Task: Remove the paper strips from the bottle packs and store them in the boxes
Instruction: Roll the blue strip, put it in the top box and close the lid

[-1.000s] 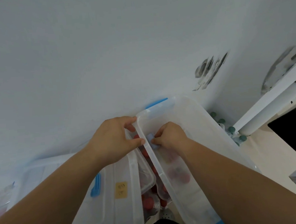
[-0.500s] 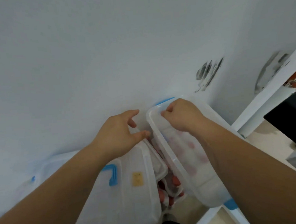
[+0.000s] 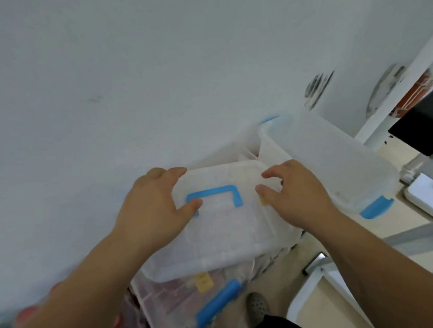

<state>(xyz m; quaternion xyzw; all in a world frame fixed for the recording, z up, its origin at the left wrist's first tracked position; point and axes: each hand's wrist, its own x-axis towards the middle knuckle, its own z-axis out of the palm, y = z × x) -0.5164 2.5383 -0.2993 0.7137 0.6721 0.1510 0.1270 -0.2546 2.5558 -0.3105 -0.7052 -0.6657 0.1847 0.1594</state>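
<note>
A translucent lidded box [image 3: 222, 230] with a blue handle [image 3: 213, 193] on top sits in the middle of the view. My left hand [image 3: 154, 206] grips its left side, with the thumb on the lid by the handle and the fingers over the far edge. My right hand [image 3: 296, 191] holds its right edge with curled fingers, next to a small yellow sticker [image 3: 264, 201]. Under it lies another clear box [image 3: 184, 299] with a blue latch [image 3: 217, 304], and red-capped bottle packs show blurred through its walls. No paper strip is visible.
A second translucent box [image 3: 338, 160] with a blue latch [image 3: 374, 207] stands tilted on the right, against the white wall [image 3: 127, 80]. White frame legs [image 3: 311, 290] and a black panel [image 3: 425, 131] are at the right. A shoe [image 3: 257, 307] shows on the floor below.
Both hands left the rim of the right-hand box and moved onto the lidded box with the blue handle. The view has shifted down and to the right.
</note>
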